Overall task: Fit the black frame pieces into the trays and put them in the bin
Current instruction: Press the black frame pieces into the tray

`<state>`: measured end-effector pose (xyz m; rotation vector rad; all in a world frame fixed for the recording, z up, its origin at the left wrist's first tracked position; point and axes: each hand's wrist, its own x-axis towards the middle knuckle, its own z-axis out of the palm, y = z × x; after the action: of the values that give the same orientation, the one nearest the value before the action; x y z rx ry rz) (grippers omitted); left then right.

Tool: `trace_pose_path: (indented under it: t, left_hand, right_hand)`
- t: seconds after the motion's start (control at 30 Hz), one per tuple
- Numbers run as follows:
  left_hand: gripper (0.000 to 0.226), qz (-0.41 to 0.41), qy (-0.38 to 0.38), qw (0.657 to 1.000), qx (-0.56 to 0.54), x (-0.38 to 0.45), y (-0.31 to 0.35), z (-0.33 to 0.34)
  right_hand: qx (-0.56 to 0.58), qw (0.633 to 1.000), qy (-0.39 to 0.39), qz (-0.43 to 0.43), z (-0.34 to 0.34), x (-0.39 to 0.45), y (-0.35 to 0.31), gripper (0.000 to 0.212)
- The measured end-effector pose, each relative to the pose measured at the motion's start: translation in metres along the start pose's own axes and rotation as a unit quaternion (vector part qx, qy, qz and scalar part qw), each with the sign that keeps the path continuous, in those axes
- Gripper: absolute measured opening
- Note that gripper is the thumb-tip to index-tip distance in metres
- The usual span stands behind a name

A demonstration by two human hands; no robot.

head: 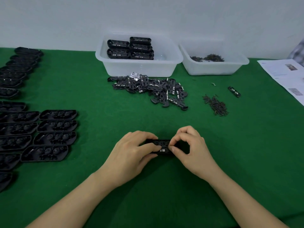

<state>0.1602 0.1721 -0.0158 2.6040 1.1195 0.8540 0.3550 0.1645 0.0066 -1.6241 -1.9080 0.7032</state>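
Two bare forearms reach across a green table [164,186], where the left hand [131,152] and right hand [189,150] both grip one black tray [162,146] lying on the cloth between them. Left fingers curl over its left end; the right thumb and forefinger pinch its right end. Beyond the hands, a heap of black frame pieces [151,89] lies just in front of a clear plastic bin [139,66] holding stacked trays. A second bin [213,66] beside it contains dark screws, and more screws [215,105] are scattered on the cloth nearby. Rows of empty trays [49,134] line the left side; papers [286,76] rest at far right.
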Motion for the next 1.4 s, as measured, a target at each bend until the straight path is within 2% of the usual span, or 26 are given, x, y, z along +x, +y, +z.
trace_pose_path:
  t: [0.13, 0.3, 0.5, 0.57, 0.63, 0.7, 0.83, 1.07, 1.4]
  left_hand:
    - [0.013, 0.001, 0.007, 1.0, -0.003, 0.0, -0.001, 0.0]
    - [0.014, -0.003, 0.004, 1.0, -0.006, 0.0, 0.0, 0.0]
    - [0.022, -0.002, -0.005, 1.0, -0.01, 0.0, -0.001, -0.001]
    - [0.024, 0.002, -0.004, 1.0, -0.011, -0.001, -0.001, -0.001]
    - [0.023, 0.013, -0.001, 1.0, -0.009, -0.001, -0.001, 0.0]
    - [0.02, 0.026, 0.004, 1.0, -0.005, -0.001, -0.002, 0.001]
    - [0.011, 0.05, 0.014, 0.999, -0.006, 0.0, -0.004, 0.003]
    - [0.014, 0.058, 0.009, 0.998, -0.022, 0.001, -0.006, 0.003]
    - [0.014, 0.013, 0.007, 0.999, -0.036, 0.003, -0.007, 0.003]
  right_hand:
    - [-0.026, 0.998, 0.043, -0.046, 0.003, 0.0, -0.003, 0.022]
    - [-0.114, 0.989, 0.045, -0.077, 0.004, -0.001, -0.001, 0.015]
    - [-0.243, 0.955, 0.085, -0.146, 0.004, -0.004, -0.007, 0.019]
    - [-0.221, 0.966, 0.067, -0.118, 0.004, -0.004, -0.006, 0.019]
    - [-0.11, 0.994, 0.01, -0.029, -0.001, 0.001, -0.005, 0.022]
    - [-0.008, 0.997, -0.067, 0.048, -0.008, 0.007, -0.002, 0.024]
    - [0.006, 0.991, -0.115, 0.072, -0.016, 0.015, 0.001, 0.029]
    - [0.036, 0.973, -0.196, 0.116, -0.03, 0.036, -0.004, 0.029]
    - [0.052, 0.984, -0.14, 0.097, -0.023, 0.022, 0.002, 0.015]
